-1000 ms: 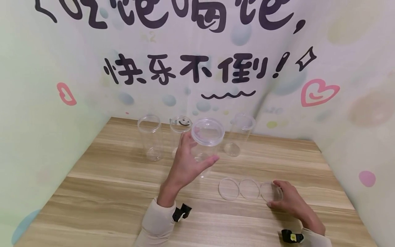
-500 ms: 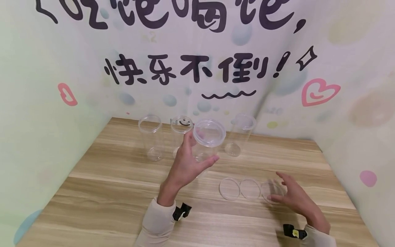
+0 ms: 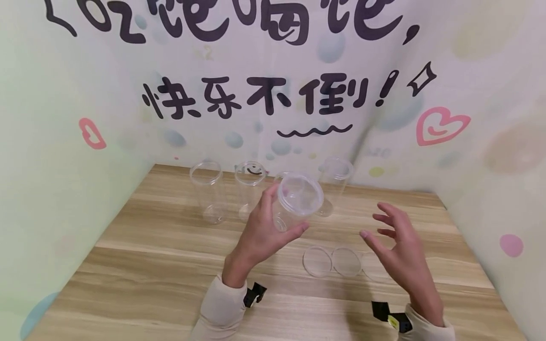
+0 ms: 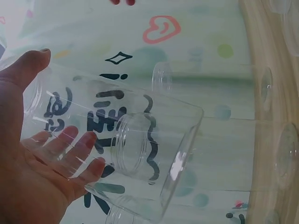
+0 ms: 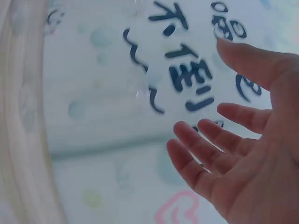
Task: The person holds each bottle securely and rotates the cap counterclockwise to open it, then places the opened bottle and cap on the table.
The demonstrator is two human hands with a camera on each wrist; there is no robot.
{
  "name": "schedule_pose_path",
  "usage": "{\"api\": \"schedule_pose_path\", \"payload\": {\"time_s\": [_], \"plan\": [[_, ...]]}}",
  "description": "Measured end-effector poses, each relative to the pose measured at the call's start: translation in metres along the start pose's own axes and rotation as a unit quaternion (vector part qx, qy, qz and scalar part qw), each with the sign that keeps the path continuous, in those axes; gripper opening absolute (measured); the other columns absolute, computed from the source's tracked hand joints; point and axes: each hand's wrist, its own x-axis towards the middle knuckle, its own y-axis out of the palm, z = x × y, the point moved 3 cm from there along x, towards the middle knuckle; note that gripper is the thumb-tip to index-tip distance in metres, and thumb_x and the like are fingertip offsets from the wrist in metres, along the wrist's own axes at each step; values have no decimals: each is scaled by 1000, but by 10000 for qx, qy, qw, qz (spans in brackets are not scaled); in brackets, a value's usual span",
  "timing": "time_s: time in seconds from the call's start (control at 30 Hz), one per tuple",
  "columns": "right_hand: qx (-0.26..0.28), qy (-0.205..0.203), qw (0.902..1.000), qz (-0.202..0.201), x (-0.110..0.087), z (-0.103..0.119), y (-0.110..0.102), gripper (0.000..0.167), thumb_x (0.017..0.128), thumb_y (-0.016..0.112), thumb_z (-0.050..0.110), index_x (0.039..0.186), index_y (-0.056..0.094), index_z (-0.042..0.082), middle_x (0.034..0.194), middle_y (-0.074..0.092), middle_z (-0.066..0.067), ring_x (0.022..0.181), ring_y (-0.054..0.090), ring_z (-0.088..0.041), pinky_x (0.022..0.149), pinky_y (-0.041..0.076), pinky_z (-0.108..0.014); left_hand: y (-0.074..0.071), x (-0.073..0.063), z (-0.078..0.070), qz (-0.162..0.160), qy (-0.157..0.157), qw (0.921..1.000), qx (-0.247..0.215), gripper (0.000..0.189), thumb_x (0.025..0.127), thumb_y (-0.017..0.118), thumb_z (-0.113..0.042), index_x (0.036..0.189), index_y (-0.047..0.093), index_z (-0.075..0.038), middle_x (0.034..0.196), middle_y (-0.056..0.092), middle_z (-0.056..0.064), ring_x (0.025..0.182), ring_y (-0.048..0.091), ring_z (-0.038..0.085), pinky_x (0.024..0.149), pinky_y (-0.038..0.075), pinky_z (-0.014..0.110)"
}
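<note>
My left hand point(image 3: 264, 229) grips a clear plastic jar point(image 3: 294, 220) around its side, lifted above the table and tilted. A whitish rim rings its top; whether a lid sits on it I cannot tell. In the left wrist view the jar point(image 4: 140, 186) lies across my curled fingers and thumb. My right hand point(image 3: 401, 246) is raised to the right with fingers apart and holds nothing; the right wrist view shows the bare palm and fingers point(image 5: 191, 168). Below it, clear round lids point(image 3: 317, 275) lie in a row on the table, the rightmost partly hidden by the hand.
Several clear jars stand upright along the back of the wooden table point(image 3: 141, 265): one at the left point(image 3: 207, 189), another beside it point(image 3: 251, 189), one at the right point(image 3: 337, 182), and one partly behind the held jar. A printed curtain point(image 3: 239, 52) hangs behind.
My right hand has let go of the rightmost lid and risen up from the table, leaving it there. My left hand has shifted slightly right and tilted the jar more.
</note>
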Motion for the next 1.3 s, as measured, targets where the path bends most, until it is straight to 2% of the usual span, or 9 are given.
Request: {"api": "schedule_pose_path", "payload": {"time_s": [0.1,0.23,0.4,0.6,0.7,0.8,0.9,1.07,1.3], "plan": [[468,-341,9979,-287,4,21,8,68,80,74,-11,142,48,3,136,50,-8,117,54,1,88,45,-7,2,0,0,22,230,9995,205,88,72,88,-27,140,38,-3,131,57,15,117,57,27,97,50,48],[884,-849,9917,-401,7,43,19,67,79,71,-16,140,51,3,136,51,-6,118,56,-8,90,47,-11,6,0,1,117,517,9972,527,88,72,88,-31,138,40,-1,129,58,16,115,58,28,95,51,45],[1220,-1244,9844,-241,7,56,32,63,81,69,-16,139,51,0,138,50,-10,121,55,-14,92,49,-15,9,0,1,315,842,9920,886,86,73,87,-34,137,41,-1,127,59,13,115,59,27,96,50,43],[1472,-976,9843,-34,6,60,45,66,86,74,2,145,44,3,141,47,-13,125,51,-11,95,48,-17,18,-1,0,664,1209,9811,1356,86,74,86,-39,138,43,-1,130,59,11,123,56,23,104,46,40],[1281,-864,9879,-146,6,60,50,72,82,80,11,145,45,4,139,49,-14,122,50,-12,92,47,-16,22,-2,-1,796,1362,9735,1654,85,77,82,-47,138,45,0,132,58,10,128,53,22,108,43,40],[1046,-666,9918,-316,5,59,53,77,76,85,11,143,48,4,135,52,-12,117,51,-14,86,47,-16,25,-3,-1,901,1433,9673,1889,84,79,79,-51,138,46,-1,134,57,10,129,52,22,107,43,41],[849,-430,9946,-421,5,60,54,79,72,87,9,141,50,3,131,55,-12,113,51,-14,82,46,-17,26,-4,0,999,1476,9625,2047,82,79,80,-48,137,46,-1,134,57,10,128,53,23,105,44,41],[635,-270,9965,-461,6,61,55,77,70,89,9,137,52,1,126,60,-11,111,53,-13,81,46,-20,26,-4,1,1101,1526,9586,2140,82,78,82,-46,137,47,-1,131,58,9,125,54,23,105,45,41],[635,-602,9942,-626,6,59,55,72,67,90,6,132,58,2,123,63,-10,107,57,-15,83,45,-16,25,-5,3,1435,1369,9587,2040,84,78,80,-48,139,46,-2,134,57,9,126,54,23,104,46,42]]}}
